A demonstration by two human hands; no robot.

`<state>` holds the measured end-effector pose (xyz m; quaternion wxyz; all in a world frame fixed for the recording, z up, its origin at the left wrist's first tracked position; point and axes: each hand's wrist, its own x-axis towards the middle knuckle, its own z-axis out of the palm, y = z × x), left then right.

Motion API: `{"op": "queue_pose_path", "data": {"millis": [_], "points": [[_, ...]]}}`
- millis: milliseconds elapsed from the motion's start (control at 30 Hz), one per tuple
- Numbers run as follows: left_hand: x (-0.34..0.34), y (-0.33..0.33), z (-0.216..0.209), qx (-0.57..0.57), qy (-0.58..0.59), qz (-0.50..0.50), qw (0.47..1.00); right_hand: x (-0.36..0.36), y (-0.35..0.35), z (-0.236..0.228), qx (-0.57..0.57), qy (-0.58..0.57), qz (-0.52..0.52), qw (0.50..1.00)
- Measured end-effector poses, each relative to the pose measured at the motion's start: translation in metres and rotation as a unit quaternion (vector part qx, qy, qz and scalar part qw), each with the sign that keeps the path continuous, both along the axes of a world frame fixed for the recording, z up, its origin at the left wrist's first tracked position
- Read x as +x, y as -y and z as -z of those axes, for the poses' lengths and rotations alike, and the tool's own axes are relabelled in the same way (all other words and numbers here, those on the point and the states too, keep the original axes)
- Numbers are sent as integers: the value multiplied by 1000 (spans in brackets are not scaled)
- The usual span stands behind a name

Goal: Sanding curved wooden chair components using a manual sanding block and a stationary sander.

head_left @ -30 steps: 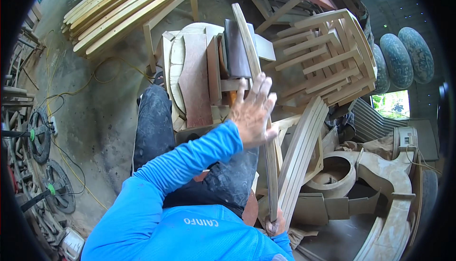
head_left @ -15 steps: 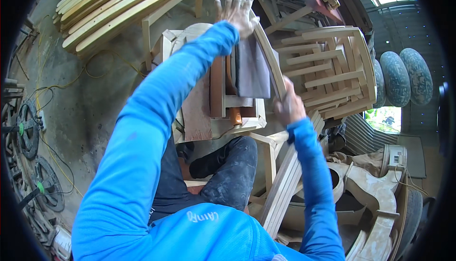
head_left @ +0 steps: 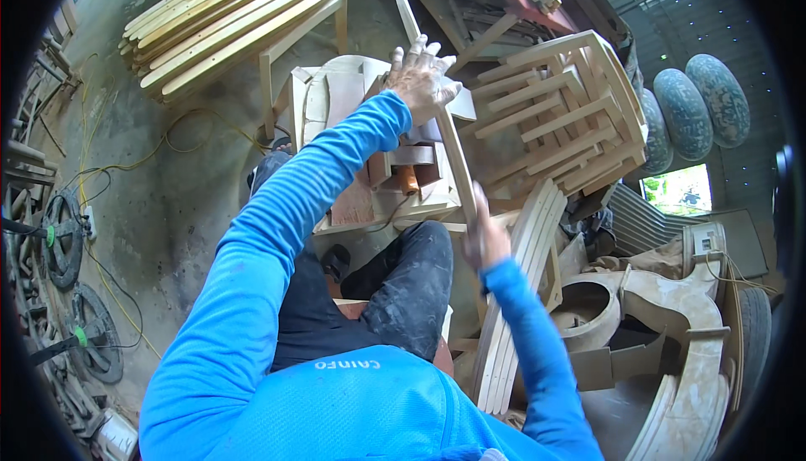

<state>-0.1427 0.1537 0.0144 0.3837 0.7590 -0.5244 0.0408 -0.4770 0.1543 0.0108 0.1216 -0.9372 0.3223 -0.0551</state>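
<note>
A long, slightly curved wooden slat (head_left: 454, 152) slants across the middle, its far end pointing away from me. My left hand (head_left: 422, 81) lies on its upper part with the fingers spread. Around the near end my right hand (head_left: 487, 241) is closed, though motion blurs the fingers. Under the slat and my left forearm stands a box-like wooden stand (head_left: 340, 96) with brown boards (head_left: 353, 206) and an orange cylinder (head_left: 408, 180) in it. Part of that stand is hidden by my arm.
Curved wooden pieces (head_left: 243, 20) are stacked at the far left. A pile of slatted wooden frames (head_left: 571, 117) stands at the right, and long strips (head_left: 520, 293) lean beside my right arm. A yellow cord (head_left: 134, 166) crosses the floor at left. My knees (head_left: 409, 293) are below the stand.
The slat has come nearer to me and lies less far over the stand. My right hand moved nearer and slightly left with its end. My left hand now rests farther along the slat from its far tip.
</note>
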Motion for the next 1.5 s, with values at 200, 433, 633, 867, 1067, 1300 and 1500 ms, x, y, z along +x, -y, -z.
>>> {"op": "queue_pose_path", "data": {"millis": [200,433,633,867,1067,1300,1500], "points": [[-69,-31,-11,9,79,277,958,-231,-180,-15,106,-6,102,989],[-168,-115,-35,-163,50,243,955,-340,-282,-15,261,44,238,934],[-167,-91,-35,-183,55,241,951,-301,-283,-28,218,11,212,953],[-78,-14,-17,-45,93,226,969,-222,-208,-19,349,5,252,903],[4,61,27,24,192,147,970,-119,-152,-2,344,115,235,901],[9,63,6,124,190,138,964,-101,-142,-12,298,109,200,927],[-141,-31,-29,12,87,219,972,-263,-241,13,383,95,268,879]]}}
